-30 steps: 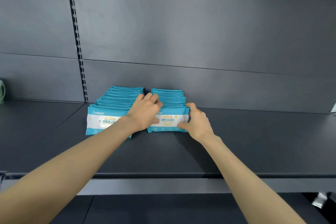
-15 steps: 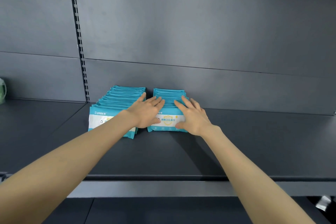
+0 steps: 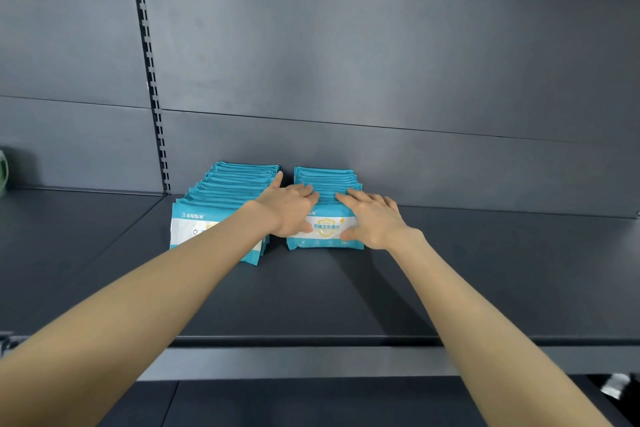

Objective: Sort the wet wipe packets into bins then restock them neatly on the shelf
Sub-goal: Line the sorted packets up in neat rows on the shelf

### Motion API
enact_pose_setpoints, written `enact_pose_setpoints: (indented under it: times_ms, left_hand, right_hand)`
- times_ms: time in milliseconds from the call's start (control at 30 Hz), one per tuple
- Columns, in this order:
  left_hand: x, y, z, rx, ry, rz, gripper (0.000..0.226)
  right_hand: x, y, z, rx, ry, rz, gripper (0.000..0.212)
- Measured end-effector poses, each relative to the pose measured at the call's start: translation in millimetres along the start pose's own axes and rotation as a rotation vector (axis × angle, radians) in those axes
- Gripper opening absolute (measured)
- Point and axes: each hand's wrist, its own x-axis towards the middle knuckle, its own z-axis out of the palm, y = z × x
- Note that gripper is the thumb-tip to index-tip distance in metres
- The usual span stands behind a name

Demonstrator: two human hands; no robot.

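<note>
Two rows of teal-and-white wet wipe packets stand on the dark grey shelf point(image 3: 485, 274), reaching back to the rear panel. The left row point(image 3: 221, 198) is the longer one. The right row point(image 3: 325, 180) has its front packet point(image 3: 325, 230) facing me. My left hand point(image 3: 289, 208) lies with straight fingers on top of the right row's left side, its thumb at the front packet's face. My right hand point(image 3: 372, 217) rests flat on that row's right side, fingers spread, thumb against the front packet. My left forearm hides part of the left row's front packet.
A slotted upright point(image 3: 152, 80) runs down the back panel just left of the packets. A pale green object point(image 3: 2, 170) sits at the far left edge. Bare shelf extends right of the packets, and the shelf's front lip point(image 3: 311, 360) lies below my arms.
My right hand moved from gripping the front packet's right end to lying flat on top of the right row. My left hand's fingers straightened and stayed on that row.
</note>
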Motion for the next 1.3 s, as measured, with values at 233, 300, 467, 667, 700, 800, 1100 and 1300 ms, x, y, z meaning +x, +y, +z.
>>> enact_pose_setpoints:
  times_ms: [233, 300, 467, 667, 700, 800, 1100, 1300]
  left_hand:
    - [-5.6, -5.0, 2.4, -0.072, 0.015, -0.043, 0.073]
    - [-12.0, -10.5, 2.2, -0.114, 0.05, -0.049, 0.075]
    - [-39.3, -32.8, 7.0, -0.253, 0.139, -0.074, 0.085]
    - [-91.1, -69.2, 28.0, -0.327, 0.272, -0.158, 0.077]
    - [-99.9, -74.5, 35.1, -0.311, 0.276, -0.179, 0.075]
    - [-116.8, -85.3, 55.2, -0.302, 0.317, -0.229, 0.072]
    - [-126.5, -90.8, 71.3, -0.259, 0.445, -0.221, 0.06]
    - [-119.8, -97.9, 75.8, -0.175, 0.456, -0.157, 0.059]
  right_hand:
    - [-7.9, -7.7, -6.2, -0.019, -0.009, 0.027, 0.083]
    - [-10.0, -7.8, -6.5, -0.013, -0.006, 0.04, 0.085]
    - [-18.5, -18.2, -8.2, 0.066, 0.023, 0.04, 0.088]
    - [-29.8, -63.8, -5.1, 0.196, 0.204, -0.089, 0.065]
    - [-30.7, -74.1, -2.0, 0.211, 0.237, -0.122, 0.061]
    - [-29.8, -100.6, 7.8, 0.221, 0.311, -0.196, 0.056]
    - [-13.9, -139.3, 22.6, 0.025, 0.351, -0.247, 0.07]
    - [-7.3, -144.2, 23.0, -0.03, 0.361, -0.228, 0.067]
